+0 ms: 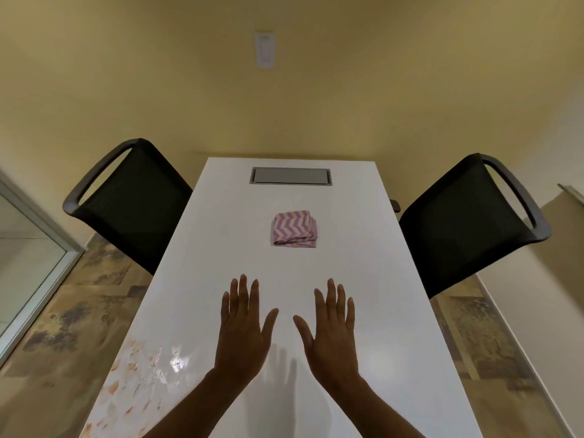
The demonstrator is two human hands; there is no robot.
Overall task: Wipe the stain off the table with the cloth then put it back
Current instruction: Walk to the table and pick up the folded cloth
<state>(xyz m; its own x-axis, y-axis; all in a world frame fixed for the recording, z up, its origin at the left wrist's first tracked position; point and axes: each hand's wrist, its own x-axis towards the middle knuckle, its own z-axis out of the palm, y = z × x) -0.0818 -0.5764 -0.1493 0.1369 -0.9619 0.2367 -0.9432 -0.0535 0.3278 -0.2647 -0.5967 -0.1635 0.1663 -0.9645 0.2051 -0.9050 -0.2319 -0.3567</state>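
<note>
**White table with folded cloth, both hands flat and spread**

White and glossy, the long table (363,279) runs away from the person toward a yellow wall. Set into its far end is a recessed grey box (290,176) with its flat lid closed, so its contents are hidden. A pale switch plate (264,50) sits high on the wall; any marking on it is too small to read.

The cloth (294,229), purple and cream in a zigzag pattern, lies folded into a thick square at the middle of the table, well apart from both hands. The stain (136,374), a patch of orange-brown smears, covers the near left corner of the tabletop.

The left hand (243,327) and the right hand (331,330) are side by side, palms down, fingers straight and spread, holding nothing. Whether they touch the surface cannot be told.

A black mesh chair (132,200) stands at the left edge, and another chair (467,222) stands at the right.
</note>
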